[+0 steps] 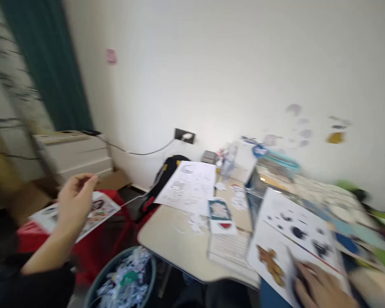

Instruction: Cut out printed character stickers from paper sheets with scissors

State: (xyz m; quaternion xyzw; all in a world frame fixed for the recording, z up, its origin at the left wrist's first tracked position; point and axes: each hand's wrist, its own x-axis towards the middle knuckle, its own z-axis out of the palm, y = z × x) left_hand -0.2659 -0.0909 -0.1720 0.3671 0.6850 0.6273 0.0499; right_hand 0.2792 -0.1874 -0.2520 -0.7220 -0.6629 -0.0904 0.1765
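My left hand (74, 201) is raised at the left, fingers pinched on a printed sheet of coloured pictures (98, 211) held over a red surface (93, 252). At the bottom right my right hand (321, 288) lies on a white sheet with dark blots and a gingerbread figure (291, 239); its fingers are blurred, and a dark thing under them cannot be made out. The sheet rests on the beige table (170, 239).
On the table lie a line-drawing sheet (189, 184), a small picture card (220, 211), paper scraps, and bottles at the back. A round bin of paper cuttings (125, 278) stands below the table's edge. White drawers (73, 154) and a wall socket (184, 136) are behind.
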